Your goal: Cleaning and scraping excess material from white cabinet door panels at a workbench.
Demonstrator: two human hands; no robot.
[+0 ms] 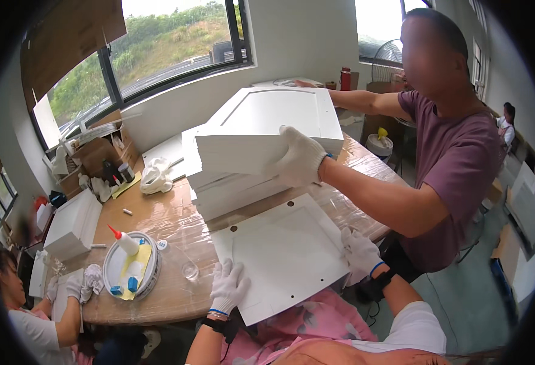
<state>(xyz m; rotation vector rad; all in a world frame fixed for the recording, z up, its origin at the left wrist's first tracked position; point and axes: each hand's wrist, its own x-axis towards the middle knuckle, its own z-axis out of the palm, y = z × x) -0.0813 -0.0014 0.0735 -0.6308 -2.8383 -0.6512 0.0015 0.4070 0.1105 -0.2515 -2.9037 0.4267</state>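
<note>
Our left hand (228, 287), gloved, lies fingers spread on the left edge of a white panel (282, 261) at the near edge of the table (164, 210). Beyond: stacked panels (243, 152), a co-worker's gloved hand (302, 157) against them. Our right hand (360, 252) touches the white panel's right edge; whether gripping, we cannot tell.

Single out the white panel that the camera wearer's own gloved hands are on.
The loose panel overhanging the near edge of the table: left hand on its left side, right hand at its right edge. The stacked panels lie beyond both.
</note>
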